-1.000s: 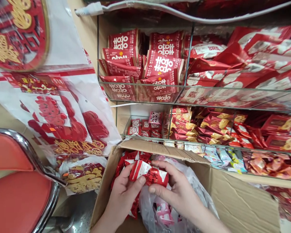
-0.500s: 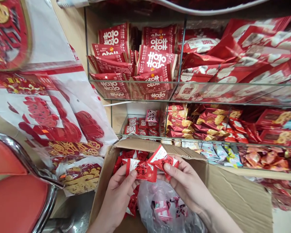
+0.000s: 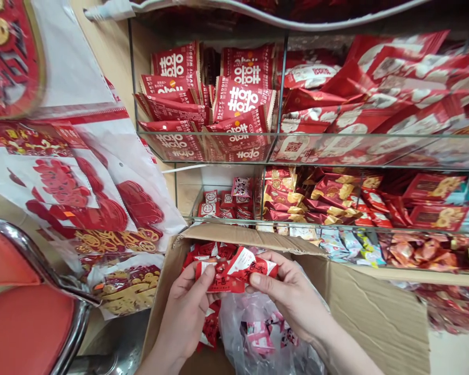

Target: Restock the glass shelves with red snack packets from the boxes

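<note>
Over an open cardboard box my two hands meet, each pinching a small red-and-white candy packet with black characters. My left hand is closed on the left packet. My right hand is closed on the right packet, which overlaps the left one and partly covers it. Beneath them in the box lie more red packets. A clear plastic bag with pink wrapped sweets sits to their right, partly hidden by my right forearm.
Glass-fronted shelves behind the box hold red wedding packets and wrapped sweets. A red chair with a chrome frame stands at left, below hanging bags of red decorations. One box flap spreads to the right.
The right packet has moved left and now lies flatter across the left packet, covering more of it. Both hands keep their hold. The whole view has shifted slightly.
</note>
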Tool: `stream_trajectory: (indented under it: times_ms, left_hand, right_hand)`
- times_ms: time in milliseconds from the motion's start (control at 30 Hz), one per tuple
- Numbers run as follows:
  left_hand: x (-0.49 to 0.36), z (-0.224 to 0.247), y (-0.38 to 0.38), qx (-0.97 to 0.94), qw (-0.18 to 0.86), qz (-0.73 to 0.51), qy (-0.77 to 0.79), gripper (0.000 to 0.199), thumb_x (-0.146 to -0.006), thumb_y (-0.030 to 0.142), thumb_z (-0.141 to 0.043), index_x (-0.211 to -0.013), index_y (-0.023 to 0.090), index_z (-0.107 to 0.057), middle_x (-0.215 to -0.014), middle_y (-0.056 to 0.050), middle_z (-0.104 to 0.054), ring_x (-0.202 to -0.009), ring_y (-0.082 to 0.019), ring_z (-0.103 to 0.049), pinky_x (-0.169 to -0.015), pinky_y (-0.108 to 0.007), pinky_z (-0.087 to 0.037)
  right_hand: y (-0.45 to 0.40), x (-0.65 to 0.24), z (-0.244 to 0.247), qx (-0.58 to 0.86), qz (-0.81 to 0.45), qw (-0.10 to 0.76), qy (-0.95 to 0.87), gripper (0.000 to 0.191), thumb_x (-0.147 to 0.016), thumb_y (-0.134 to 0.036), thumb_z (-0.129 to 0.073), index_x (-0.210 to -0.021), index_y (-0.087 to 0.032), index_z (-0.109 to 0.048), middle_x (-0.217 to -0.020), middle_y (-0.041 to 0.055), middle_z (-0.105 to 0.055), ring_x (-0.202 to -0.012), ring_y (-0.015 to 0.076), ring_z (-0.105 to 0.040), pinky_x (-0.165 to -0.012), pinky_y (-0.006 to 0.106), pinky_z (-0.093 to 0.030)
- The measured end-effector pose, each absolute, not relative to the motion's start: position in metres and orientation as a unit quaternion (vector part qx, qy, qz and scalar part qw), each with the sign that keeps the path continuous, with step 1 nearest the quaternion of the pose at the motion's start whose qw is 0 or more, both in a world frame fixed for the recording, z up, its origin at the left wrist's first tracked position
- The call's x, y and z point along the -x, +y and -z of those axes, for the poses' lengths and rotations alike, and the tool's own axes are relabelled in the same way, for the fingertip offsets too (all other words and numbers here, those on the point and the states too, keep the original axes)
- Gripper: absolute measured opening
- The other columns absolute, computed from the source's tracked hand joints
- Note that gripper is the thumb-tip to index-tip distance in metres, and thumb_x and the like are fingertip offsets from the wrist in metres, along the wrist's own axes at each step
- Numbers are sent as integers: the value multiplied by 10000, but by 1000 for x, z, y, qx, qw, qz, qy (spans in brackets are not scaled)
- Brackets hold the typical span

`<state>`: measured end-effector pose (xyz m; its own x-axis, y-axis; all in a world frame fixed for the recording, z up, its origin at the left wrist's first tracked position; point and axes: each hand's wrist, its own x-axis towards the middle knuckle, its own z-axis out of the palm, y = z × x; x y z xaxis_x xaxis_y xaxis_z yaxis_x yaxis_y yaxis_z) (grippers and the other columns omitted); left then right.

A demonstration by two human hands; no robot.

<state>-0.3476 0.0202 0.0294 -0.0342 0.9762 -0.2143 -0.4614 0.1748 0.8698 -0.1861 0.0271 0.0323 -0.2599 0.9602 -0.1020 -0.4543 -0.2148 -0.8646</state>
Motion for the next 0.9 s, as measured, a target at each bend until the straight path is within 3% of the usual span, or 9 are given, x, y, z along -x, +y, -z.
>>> stream_trajectory:
  times_ms: [100, 233, 300, 467, 600, 733, 800, 900]
  left_hand:
    - [347, -31, 19, -329, 611, -563, 449, 164, -720, 332, -585, -831, 212, -583, -735, 14, -634, -554, -105, -552, -527, -225, -476]
    - [348, -37, 19, -449, 569, -493, 482, 330, -624, 324, -669, -921, 243, -549, -739, 11, -635, -595, -145, -568, -519, -225, -465]
    - [349, -42, 21, -501, 517, -477, 504, 278, -627, 295, -665, -880, 237, -564, -727, 14, -629, -616, -149, -570, -540, -219, -463]
    - [352, -56, 43, -579, 401, -500, 503, 149, -718, 297, -566, -848, 225, -574, -779, 14, -617, -727, -154, -574, -670, -235, -456]
    - [360, -65, 84, -604, 322, -527, 504, 208, -787, 322, -464, -959, 217, -516, -860, -3, -590, -799, -155, -564, -706, -248, -445]
    - [376, -59, 125, -663, 139, -535, 505, 395, -810, 276, -414, -1187, 176, -350, -1154, -98, -477, -1027, -193, -484, -818, -306, -408]
    - [381, -53, 136, -726, 55, -467, 501, 342, -802, 254, -421, -1134, 174, -424, -1123, -99, -506, -1035, -206, -475, -861, -339, -370]
    - [383, -44, 140, -805, 21, -318, 500, 205, -786, 286, -444, -932, 216, -571, -910, -60, -618, -887, -227, -543, -799, -368, -369]
  right_hand:
    - [28, 187, -31, 386, -646, 471, -460, 224, -643, -264, -677, -824, -204, -559, -712, -28, -592, -624, 102, -522, -609, 232, -424]
    - [26, 190, -28, 432, -482, 447, -617, 185, -672, -283, -648, -837, -230, -584, -844, 16, -574, -803, 174, -535, -729, 307, -436]
    - [25, 192, -30, 434, -424, 430, -669, 206, -675, -273, -646, -866, -239, -577, -924, 31, -561, -893, 196, -521, -794, 330, -424]
    - [35, 200, -50, 439, -399, 417, -689, 460, -700, -296, -613, -1115, -264, -417, -1117, 54, -532, -1025, 211, -488, -883, 382, -391]
    - [81, 213, -70, 409, -436, 445, -666, 336, -698, -295, -603, -1002, -211, -487, -924, 33, -614, -851, 185, -573, -764, 339, -459]
    - [156, 234, -75, 513, -384, 436, -632, 351, -691, -270, -608, -1005, -163, -495, -807, 17, -628, -687, 132, -590, -621, 253, -478]
    - [196, 248, -71, 560, -350, 411, -628, 336, -684, -210, -615, -993, -128, -512, -823, 40, -631, -698, 137, -591, -606, 245, -473]
    - [247, 271, -59, 605, -321, 356, -636, 306, -651, -158, -653, -932, -101, -547, -833, 55, -632, -715, 154, -593, -608, 267, -479]
